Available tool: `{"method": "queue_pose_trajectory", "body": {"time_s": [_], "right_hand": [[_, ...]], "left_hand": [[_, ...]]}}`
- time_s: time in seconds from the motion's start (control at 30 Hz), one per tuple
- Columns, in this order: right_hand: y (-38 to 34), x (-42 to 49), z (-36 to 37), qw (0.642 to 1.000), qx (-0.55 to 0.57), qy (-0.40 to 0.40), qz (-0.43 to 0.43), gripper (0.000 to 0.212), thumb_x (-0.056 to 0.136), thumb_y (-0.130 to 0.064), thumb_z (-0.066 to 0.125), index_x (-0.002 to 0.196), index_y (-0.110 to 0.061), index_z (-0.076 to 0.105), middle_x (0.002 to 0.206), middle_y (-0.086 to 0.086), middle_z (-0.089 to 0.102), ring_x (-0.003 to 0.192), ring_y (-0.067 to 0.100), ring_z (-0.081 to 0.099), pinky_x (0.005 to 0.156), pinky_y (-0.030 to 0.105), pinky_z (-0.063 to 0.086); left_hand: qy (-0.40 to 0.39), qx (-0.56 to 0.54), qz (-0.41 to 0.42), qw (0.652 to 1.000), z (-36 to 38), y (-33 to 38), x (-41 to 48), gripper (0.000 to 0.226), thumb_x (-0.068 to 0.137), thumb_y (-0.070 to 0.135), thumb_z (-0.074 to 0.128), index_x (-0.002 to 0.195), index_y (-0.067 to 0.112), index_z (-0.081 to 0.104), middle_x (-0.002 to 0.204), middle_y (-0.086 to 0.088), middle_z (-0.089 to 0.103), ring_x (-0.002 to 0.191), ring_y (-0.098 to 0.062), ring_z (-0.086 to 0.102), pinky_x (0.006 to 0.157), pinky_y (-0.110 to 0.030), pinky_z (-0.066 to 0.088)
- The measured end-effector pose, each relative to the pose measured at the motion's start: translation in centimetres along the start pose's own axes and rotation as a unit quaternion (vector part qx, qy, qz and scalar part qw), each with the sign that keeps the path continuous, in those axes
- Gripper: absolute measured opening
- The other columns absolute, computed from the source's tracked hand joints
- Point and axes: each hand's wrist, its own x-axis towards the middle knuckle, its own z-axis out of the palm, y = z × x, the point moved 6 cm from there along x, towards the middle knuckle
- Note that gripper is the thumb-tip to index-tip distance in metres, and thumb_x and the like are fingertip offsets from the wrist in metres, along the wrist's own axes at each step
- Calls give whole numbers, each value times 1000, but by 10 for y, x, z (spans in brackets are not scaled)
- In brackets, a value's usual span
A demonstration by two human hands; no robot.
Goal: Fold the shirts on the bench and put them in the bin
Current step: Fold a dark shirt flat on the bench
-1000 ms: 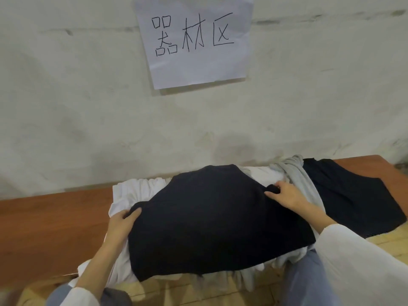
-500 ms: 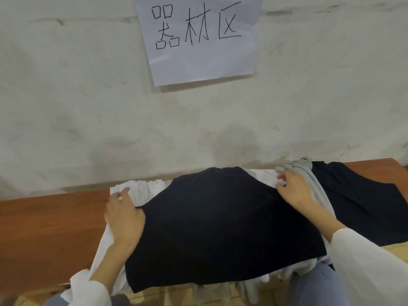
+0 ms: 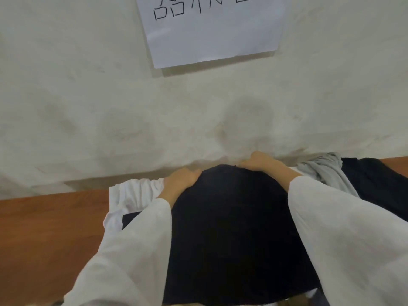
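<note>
Grip check: I see left hand (image 3: 181,180) and right hand (image 3: 262,164) curled over the far edge of the navy shirt (image 3: 231,221) atop the white shirt (image 3: 136,192) on the bench (image 3: 44,230), so I advise drawing both corners back evenly.

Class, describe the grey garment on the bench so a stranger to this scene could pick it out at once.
Start at the brown bench against the wall and look right of the person's right hand. There a bunched grey shirt lies between the dark shirt that hand holds and another dark garment. It is the only grey piece; its neighbours are dark or white.
</note>
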Motion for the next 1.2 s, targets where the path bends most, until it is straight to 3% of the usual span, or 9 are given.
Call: {"method": "queue_pose_trajectory", "body": {"time_s": [0.3, 0.43, 0.53, 0.6, 0.7, 0.83, 1.0, 1.07, 1.2], "right_hand": [[-16, 6, -4, 962, 267, 48, 37, 24, 89, -2, 60, 113, 3, 58, 118, 18, 57, 108, 32, 54, 91, 37, 45], [-12, 2, -11, 814, 577, -48, 49, 50, 86, 12, 47, 130, -12, 48, 129, 15, 48, 111, 30, 52, 86, 38, 53], [-6, -8, -13, 661, 730, -128, 118, 33, 86, 0, 52, 119, -4, 47, 100, 17, 54, 78, 27, 59, 66, 36, 55], [-1, -9, -9, 631, 739, -156, 174, 34, 91, -14, 56, 118, 4, 47, 91, 19, 61, 74, 29, 64, 66, 38, 55], [1, -4, -5, 696, 678, -161, 174, 29, 95, -25, 54, 98, 4, 58, 71, 16, 68, 59, 28, 68, 50, 34, 56], [-10, 7, -15, 808, 581, -50, 84, 12, 92, -14, 58, 101, -6, 60, 97, 8, 65, 100, 26, 61, 71, 35, 51], [-22, 3, -62, 859, 488, 137, -69, 61, 78, 7, 69, 133, -11, 48, 124, 15, 55, 113, 30, 56, 99, 40, 48], [-27, -5, -77, 851, 491, 156, -102, 67, 73, 14, 67, 132, -13, 49, 117, 14, 58, 108, 28, 60, 92, 33, 51], [-30, -23, -94, 836, 506, 175, -119, 83, 70, 17, 65, 138, -22, 39, 120, 13, 55, 106, 27, 60, 93, 36, 52]], "left_hand": [[35, -317, -62, 946, -23, 6, 23, 41, 77, -6, 67, 117, 1, 60, 122, -18, 58, 104, -32, 56, 79, -31, 45], [66, -402, -73, 910, -26, -2, 27, 44, 75, -19, 55, 113, -1, 65, 117, -20, 61, 104, -35, 57, 81, -31, 49], [70, -555, -60, 827, -33, 0, 31, 64, 73, -26, 38, 122, 8, 61, 113, -16, 59, 111, -34, 54, 79, -33, 50], [45, -638, -57, 766, -37, 1, 31, 69, 76, -24, 32, 130, 14, 52, 115, -13, 54, 106, -29, 55, 84, -33, 50], [5, -732, -76, 677, -45, 3, 23, 44, 85, -9, 47, 125, 7, 53, 95, 3, 54, 76, -4, 61, 70, -12, 48], [-104, -717, -165, 670, -37, -4, 29, 24, 88, 10, 57, 112, 4, 56, 96, -11, 64, 80, -24, 66, 74, -32, 55], [-71, -751, -132, 643, -58, 4, 23, 12, 91, 5, 53, 92, -2, 63, 82, -12, 71, 74, -22, 66, 80, -28, 54], [-17, -744, -41, 666, -80, 14, 19, 5, 89, -1, 54, 87, -2, 59, 77, -14, 69, 70, -22, 66, 65, -31, 56], [230, -519, 57, 821, -130, 20, -1, 32, 80, -8, 58, 106, 11, 54, 104, -11, 64, 87, -21, 61, 71, -29, 52]]}}
